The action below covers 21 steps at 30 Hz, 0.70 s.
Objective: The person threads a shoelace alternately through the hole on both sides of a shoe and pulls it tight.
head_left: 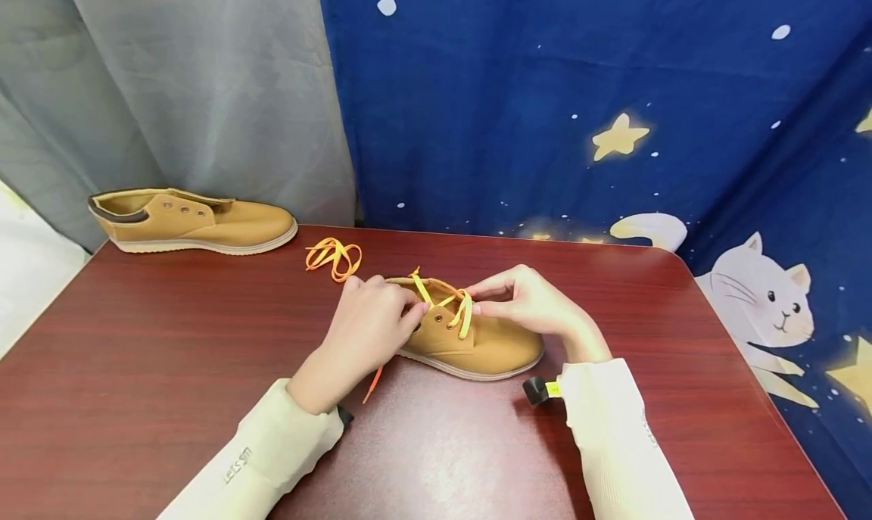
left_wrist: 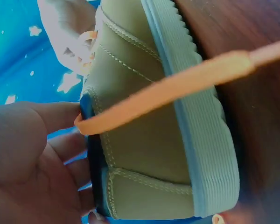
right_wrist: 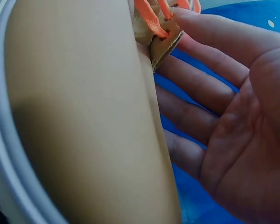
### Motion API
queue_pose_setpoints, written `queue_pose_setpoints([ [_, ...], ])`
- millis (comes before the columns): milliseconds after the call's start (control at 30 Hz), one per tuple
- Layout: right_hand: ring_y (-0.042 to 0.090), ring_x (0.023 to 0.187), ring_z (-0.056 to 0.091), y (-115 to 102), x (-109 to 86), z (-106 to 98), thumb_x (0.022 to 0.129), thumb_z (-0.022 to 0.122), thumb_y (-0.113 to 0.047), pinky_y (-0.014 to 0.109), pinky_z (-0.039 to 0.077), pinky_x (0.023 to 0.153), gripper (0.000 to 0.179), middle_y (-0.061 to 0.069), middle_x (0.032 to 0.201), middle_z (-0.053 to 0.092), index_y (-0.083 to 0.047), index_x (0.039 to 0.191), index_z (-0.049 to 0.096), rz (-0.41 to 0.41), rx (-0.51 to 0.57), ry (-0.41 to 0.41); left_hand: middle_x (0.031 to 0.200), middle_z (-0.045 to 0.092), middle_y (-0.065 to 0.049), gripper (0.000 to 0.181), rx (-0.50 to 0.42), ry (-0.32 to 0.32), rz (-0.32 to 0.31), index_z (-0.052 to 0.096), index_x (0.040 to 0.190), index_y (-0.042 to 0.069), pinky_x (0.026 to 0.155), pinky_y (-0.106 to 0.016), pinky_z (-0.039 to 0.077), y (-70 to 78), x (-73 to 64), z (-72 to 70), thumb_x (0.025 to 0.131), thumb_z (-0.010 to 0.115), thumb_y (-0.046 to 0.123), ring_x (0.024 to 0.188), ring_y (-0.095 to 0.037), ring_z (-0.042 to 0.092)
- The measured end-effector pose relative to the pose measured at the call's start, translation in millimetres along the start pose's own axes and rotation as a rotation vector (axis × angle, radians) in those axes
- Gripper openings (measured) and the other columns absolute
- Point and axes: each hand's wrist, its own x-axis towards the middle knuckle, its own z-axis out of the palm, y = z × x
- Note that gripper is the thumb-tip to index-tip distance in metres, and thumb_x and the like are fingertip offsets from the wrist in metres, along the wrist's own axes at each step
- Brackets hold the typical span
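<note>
A tan shoe (head_left: 504,346) stands on the table, toe to the right, with a yellow-and-orange shoelace (head_left: 465,316) threaded through its front eyelets. At the shoe's opening, my left hand (head_left: 371,319) pinches the shoelace near the collar; its fingertips are partly hidden. In the left wrist view an orange stretch of the lace (left_wrist: 168,95) crosses the shoe's side from the collar. My right hand (head_left: 538,300) pinches the lace by the far eyelet flap. The right wrist view has the thumb beside the lace (right_wrist: 151,21), with the other fingers behind the flap.
A second tan shoe (head_left: 225,221), with no lace in its eyelets, stands at the back left of the dark red table (head_left: 170,331). Near it lies a loosely coiled yellow-orange shoelace (head_left: 334,259). Grey and blue curtains (head_left: 477,111) hang behind the table.
</note>
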Motion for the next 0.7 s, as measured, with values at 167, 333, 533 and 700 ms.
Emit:
queue_pose_setpoints([
  [167,0.007,0.102,0.071,-1,0.4,0,0.091,0.076,-0.018,0.021,0.055,0.086,0.024,-0.001,0.107,0.079,-0.017,0.114,0.078,0.023,-0.04,0.034,0.065,0.066,0.009,0.021,-0.107,-0.048,-0.028,0.077,0.08,0.022,0.075,-0.039,0.029,-3.2,5.7,0.6,0.095,0.069,0.034,0.072,-0.016,0.057],
  [333,0.008,0.1,0.07,-3,-1.1,0,0.091,0.076,-0.02,0.02,0.055,0.083,0.024,-0.001,0.108,0.079,-0.018,0.115,0.078,0.046,-0.047,0.052,0.073,0.071,0.008,0.018,-0.163,0.008,-0.012,0.075,0.082,0.019,0.075,-0.038,0.031,-6.0,6.7,0.5,0.095,0.068,0.028,0.071,-0.016,0.058],
  [533,0.006,0.093,0.07,-4,-1.0,3,0.091,0.075,-0.023,0.021,0.055,0.078,0.022,-0.002,0.106,0.079,-0.019,0.113,0.079,0.056,-0.089,0.063,0.067,0.061,0.006,0.019,-0.245,-0.031,0.004,0.072,0.083,0.018,0.075,-0.035,0.034,-15.5,6.0,-5.3,0.098,0.063,0.024,0.069,-0.013,0.053],
  [700,0.006,0.091,0.071,-5,-0.6,3,0.092,0.075,-0.024,0.021,0.055,0.077,0.02,-0.002,0.103,0.079,-0.02,0.111,0.08,0.063,-0.099,0.061,0.069,0.054,0.002,0.02,-0.307,-0.069,-0.006,0.071,0.086,0.016,0.068,-0.031,0.04,-26.7,2.5,-14.1,0.1,0.062,0.026,0.072,-0.015,0.05],
])
